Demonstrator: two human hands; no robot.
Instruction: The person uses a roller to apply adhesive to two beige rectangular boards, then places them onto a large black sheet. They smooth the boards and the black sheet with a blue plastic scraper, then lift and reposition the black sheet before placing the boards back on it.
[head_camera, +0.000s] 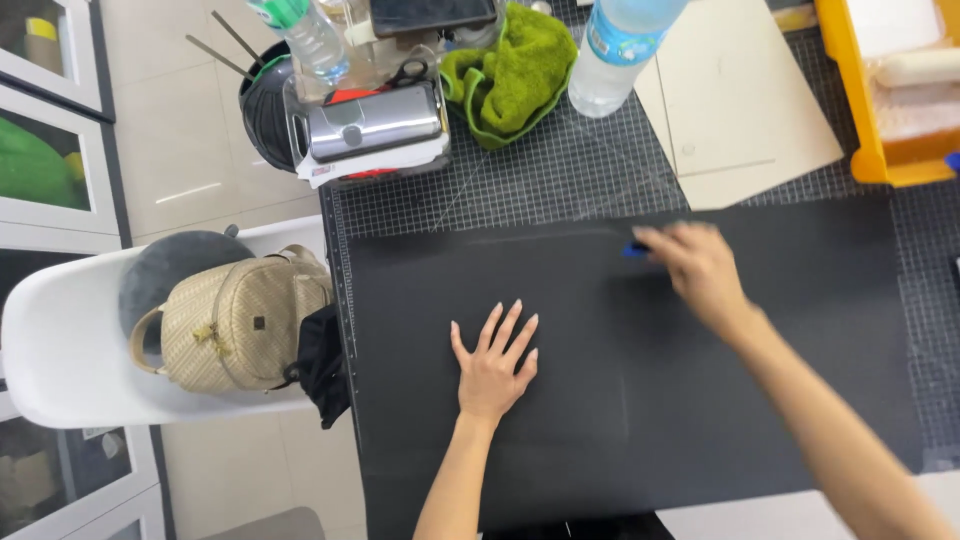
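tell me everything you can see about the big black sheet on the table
The black sheet is large, rectangular and matte, like thin card or paper. It lies flat on a gridded cutting mat, covering most of it. A faint pale line runs near its top edge. The left hand presses flat on it, fingers spread. The right hand holds a small blue thing, blurred, against it near the line.

Bright, even overhead light, soft shadows. The right hand is motion-blurred above the matte black sheet. Glare streaks the shiny metal box beyond the sheet.
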